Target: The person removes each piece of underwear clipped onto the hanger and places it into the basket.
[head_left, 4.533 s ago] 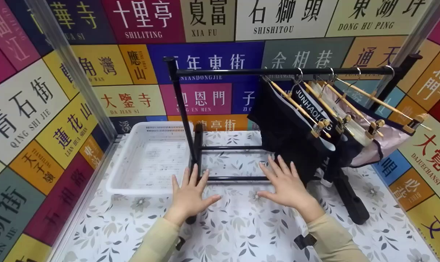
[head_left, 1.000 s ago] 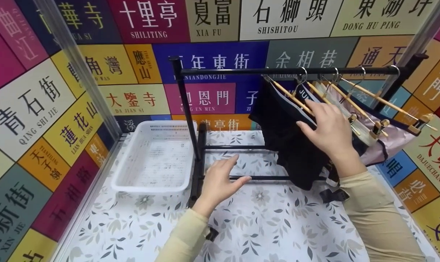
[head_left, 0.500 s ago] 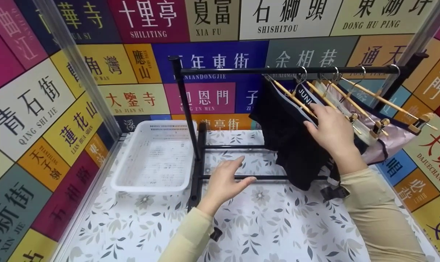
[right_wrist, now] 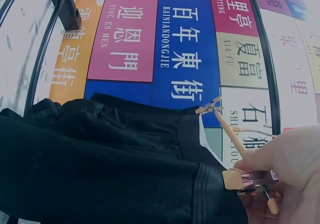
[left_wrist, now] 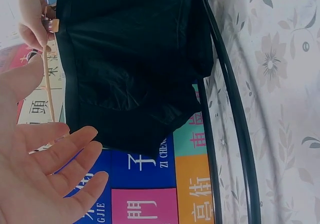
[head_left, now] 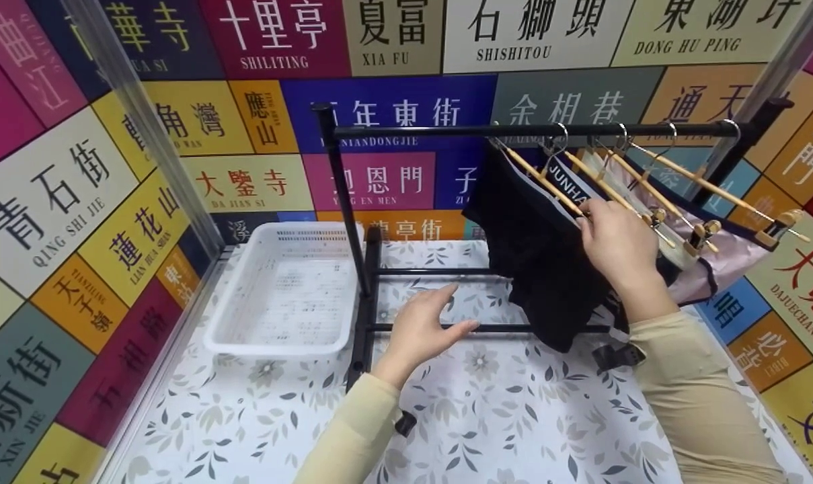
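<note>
Black boxer briefs (head_left: 540, 249) hang by clips from the front wooden hanger (right_wrist: 232, 136) on a black clothes rack (head_left: 433, 132). At the near end of that hanger, beside its clip (right_wrist: 250, 180), my right hand (head_left: 620, 242) grips the bar between thumb and fingers. My left hand (head_left: 421, 329) is held out in front of the rack's lower bars, fingers apart, holding nothing. The left wrist view has the left hand's fingers (left_wrist: 75, 149) spread near the briefs, apart from them. Behind, several more hangers carry a dark pair with a lettered waistband (head_left: 567, 183) and pink underwear (head_left: 732, 265).
A white plastic basket (head_left: 278, 349) stands left of the rack. The rack's left foot (head_left: 360, 356) and lower bars (head_left: 446, 329) rest on a floral cloth (head_left: 500, 417). Walls with coloured lettered panels (head_left: 389, 101) enclose the back and sides.
From resting flat apart over the cloth, my right hand has risen to the front hanger and closed on its near end. My left hand has shifted right and turned sideways.
</note>
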A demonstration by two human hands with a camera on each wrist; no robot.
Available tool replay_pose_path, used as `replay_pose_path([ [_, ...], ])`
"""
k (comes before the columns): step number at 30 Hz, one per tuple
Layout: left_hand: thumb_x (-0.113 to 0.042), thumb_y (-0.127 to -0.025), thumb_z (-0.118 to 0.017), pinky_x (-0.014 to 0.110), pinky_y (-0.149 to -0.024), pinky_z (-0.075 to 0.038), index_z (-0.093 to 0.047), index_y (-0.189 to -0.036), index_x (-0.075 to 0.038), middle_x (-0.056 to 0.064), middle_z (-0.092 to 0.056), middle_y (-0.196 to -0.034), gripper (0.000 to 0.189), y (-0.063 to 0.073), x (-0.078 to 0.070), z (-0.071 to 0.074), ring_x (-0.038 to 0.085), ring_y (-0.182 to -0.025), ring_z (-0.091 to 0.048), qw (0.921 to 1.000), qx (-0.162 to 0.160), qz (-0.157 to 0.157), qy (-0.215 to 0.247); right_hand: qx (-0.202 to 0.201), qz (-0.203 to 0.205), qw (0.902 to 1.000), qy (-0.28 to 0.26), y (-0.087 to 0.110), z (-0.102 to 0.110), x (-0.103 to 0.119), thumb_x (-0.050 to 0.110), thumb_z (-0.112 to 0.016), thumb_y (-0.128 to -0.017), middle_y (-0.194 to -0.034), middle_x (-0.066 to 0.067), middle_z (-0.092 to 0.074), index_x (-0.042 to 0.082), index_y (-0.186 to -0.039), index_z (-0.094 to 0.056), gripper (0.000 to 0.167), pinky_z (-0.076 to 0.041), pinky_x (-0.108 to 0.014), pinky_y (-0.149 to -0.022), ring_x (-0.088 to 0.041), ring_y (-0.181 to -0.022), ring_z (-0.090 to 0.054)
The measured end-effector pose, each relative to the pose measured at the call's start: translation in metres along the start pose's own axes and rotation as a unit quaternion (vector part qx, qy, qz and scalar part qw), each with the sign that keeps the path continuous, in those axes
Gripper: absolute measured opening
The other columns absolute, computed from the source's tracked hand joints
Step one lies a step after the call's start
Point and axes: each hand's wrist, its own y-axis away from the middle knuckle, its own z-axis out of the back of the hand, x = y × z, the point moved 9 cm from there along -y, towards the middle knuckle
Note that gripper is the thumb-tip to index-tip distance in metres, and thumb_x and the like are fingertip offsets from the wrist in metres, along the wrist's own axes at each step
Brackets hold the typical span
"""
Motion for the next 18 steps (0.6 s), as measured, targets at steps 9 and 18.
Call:
replay_pose_path([
  [9,-0.056,-0.087,-0.067,0.041,-0.097,-0.047,-0.052,-0.144,-0.01,0.005,-0.069,-0.12,0.074,-0.007,0.001,-0.001,0.024,-0.11,-0.063,0.9998,0.014,-0.001,-0.013,-0.009,-0.005,0.9999,-0.006,-0.002,-0.001,-0.006,0.015,-0.056,-0.099,-0.1,-0.026,-0.063,-0.001,-0.106,-0.06,0.018,-0.043,-0.064,-0.063,-0.051,-0.083,-0.06],
  [18,-0.055,-0.088,-0.067,0.041,-0.103,-0.043,-0.051,-0.144,-0.011,0.006,-0.066,-0.125,0.073,-0.015,0.001,0.005,0.027,-0.118,-0.058,0.9996,0.026,0.0,-0.014,-0.058,0.008,0.9981,-0.016,0.0,0.004,-0.007,0.014,-0.059,-0.099,-0.095,-0.026,-0.064,-0.001,-0.102,-0.06,0.016,-0.043,-0.063,-0.062,-0.052,-0.081,-0.059],
])
